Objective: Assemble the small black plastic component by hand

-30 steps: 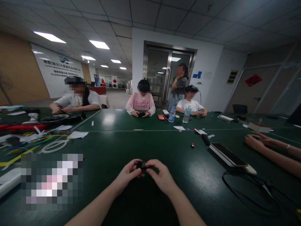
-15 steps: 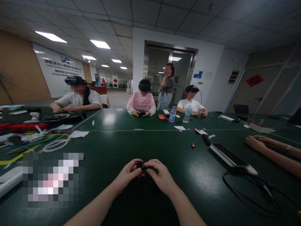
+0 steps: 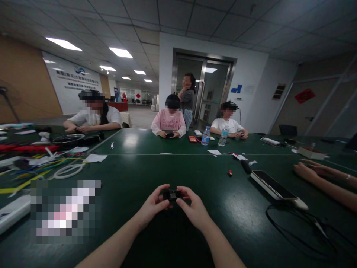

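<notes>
Between my two hands is a small dark object (image 3: 172,195), black with a yellowish patch in its middle; its kind is too small to make out. My left hand (image 3: 155,204) grips its left end between thumb and fingers. On the right end, my right hand (image 3: 192,205) holds it the same way, thumb in front. Both hands are a little above the green table (image 3: 134,186). My fingertips hide parts of the object's ends.
Loose cables (image 3: 68,171) and a blurred-out patch lie left. Right are a phone-like device (image 3: 273,184), a black cord (image 3: 281,230) and a small red item (image 3: 230,173). Two water bottles (image 3: 205,136) stand farther back. A neighbour's hands (image 3: 309,169) rest at right; several people are across the table.
My fingers have spread a little and more of the dark object's middle shows, as if turned. The standing person has shifted left. The view has moved slightly.
</notes>
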`<state>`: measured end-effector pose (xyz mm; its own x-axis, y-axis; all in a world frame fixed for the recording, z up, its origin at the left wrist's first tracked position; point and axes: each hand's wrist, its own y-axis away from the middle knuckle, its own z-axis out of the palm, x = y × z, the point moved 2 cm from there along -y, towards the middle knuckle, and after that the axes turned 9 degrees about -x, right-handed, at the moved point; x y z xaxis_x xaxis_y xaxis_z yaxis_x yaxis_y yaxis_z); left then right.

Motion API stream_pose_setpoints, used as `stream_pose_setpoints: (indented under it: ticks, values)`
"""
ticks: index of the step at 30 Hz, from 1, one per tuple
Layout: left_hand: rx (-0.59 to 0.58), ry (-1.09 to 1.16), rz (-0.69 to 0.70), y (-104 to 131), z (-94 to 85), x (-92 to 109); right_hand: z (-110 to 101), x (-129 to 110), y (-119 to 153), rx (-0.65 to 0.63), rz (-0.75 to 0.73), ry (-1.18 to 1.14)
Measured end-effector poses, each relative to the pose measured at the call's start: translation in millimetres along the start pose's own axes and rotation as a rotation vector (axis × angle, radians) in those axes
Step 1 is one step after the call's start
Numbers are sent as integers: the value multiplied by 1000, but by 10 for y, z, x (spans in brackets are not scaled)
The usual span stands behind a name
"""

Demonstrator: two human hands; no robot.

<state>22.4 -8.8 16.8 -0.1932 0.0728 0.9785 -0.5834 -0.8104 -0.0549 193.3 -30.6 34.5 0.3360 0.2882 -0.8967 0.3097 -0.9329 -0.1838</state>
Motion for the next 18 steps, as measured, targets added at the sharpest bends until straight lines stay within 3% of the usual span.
stream_pose_setpoints:
  ticks: [18]
  values:
    - [-5, -5, -11, 4, 7, 16, -3, -44, 19, -10, -5, 78]
